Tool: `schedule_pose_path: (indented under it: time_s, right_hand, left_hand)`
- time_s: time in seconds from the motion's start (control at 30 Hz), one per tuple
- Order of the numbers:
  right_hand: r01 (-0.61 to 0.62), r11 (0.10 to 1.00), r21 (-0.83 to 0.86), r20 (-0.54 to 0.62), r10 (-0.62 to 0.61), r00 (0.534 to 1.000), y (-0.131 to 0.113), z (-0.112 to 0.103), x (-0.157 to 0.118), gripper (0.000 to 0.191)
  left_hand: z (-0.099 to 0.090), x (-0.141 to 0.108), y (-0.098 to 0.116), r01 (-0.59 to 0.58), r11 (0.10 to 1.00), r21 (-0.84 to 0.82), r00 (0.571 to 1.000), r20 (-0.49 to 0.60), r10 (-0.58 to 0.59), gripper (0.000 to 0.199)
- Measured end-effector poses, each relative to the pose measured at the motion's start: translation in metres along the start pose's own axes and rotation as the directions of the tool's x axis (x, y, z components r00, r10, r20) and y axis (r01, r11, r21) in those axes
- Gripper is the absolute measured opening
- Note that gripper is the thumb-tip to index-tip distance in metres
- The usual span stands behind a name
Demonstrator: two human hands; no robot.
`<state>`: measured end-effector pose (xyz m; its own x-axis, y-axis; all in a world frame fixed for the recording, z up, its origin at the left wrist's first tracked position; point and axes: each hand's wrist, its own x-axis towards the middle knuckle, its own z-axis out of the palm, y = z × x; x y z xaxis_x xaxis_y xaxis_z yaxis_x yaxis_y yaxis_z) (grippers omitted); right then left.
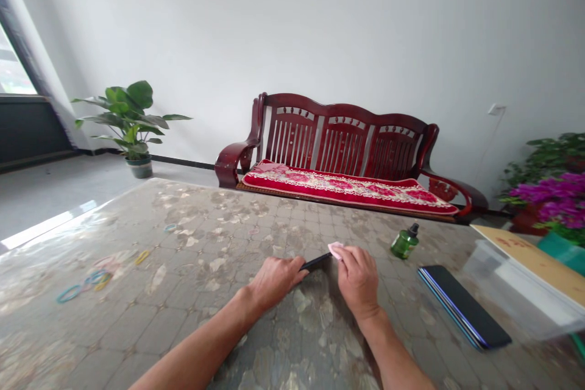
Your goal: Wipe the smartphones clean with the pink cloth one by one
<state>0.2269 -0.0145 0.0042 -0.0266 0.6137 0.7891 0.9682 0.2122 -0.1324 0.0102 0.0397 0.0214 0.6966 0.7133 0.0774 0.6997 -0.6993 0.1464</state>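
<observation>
My left hand (278,280) is closed round one end of a thin black stick-like object (317,262), held just above the patterned tabletop. At the object's far end, my right hand (358,277) pinches a small pale pink cloth or tissue (336,250) against or beside its tip. What exactly the black object is cannot be made out. A green bottle with a black top (404,242) stands to the right of my right hand, and a dark phone-like slab (465,306) lies nearer the right edge.
Coloured rings (96,279) lie on the patterned tablecloth (150,329) at the left. A clear plastic box (516,292) with a tan board (534,259) on it sits at the right, near purple flowers (555,198). Behind the table are a wooden bench (342,143) and a potted plant (138,166).
</observation>
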Motion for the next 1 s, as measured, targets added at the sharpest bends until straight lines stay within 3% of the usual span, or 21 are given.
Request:
schedule_pose_path:
  time_s: [0.1,0.33,0.47,0.6,0.7,0.83,1.0]
  right_hand:
    - [-0.030,0.999,-0.020,-0.025,0.029,0.999,0.008,0.001,-0.002,0.026]
    - [0.080,0.995,0.063,0.033,-0.083,0.996,-0.017,0.003,-0.001,0.027]
    - [-0.023,0.996,0.082,0.018,0.022,1.000,-0.007,0.006,-0.001,0.026]
    - [-0.170,0.952,0.253,0.004,0.175,0.985,0.009,0.013,-0.004,0.024]
    - [-0.301,0.862,0.408,0.006,0.328,0.945,0.015,0.021,-0.008,0.023]
    - [-0.480,0.700,0.529,0.061,0.533,0.844,0.019,0.029,-0.011,0.028]
    - [-0.573,0.541,0.616,0.162,0.625,0.764,0.023,0.033,-0.011,0.038]
  left_hand:
    - [0.001,0.001,0.002,0.014,1.000,0.013,1.000,0.005,-0.014,0.024]
    - [0.001,0.002,0.002,0.010,1.000,0.019,1.000,-0.017,-0.010,0.023]
    - [0.001,0.002,0.002,0.010,1.000,0.026,1.000,-0.018,-0.010,0.023]
    - [0.002,0.003,0.002,0.011,1.000,0.024,1.000,-0.030,-0.010,0.024]
    - [0.002,0.004,0.001,0.028,0.999,0.021,0.999,-0.039,-0.027,0.026]
    - [0.002,0.005,0.001,0.037,0.999,0.021,0.999,-0.039,-0.037,0.026]
    - [0.007,0.004,-0.002,0.019,1.000,0.007,0.997,-0.072,-0.018,0.024]
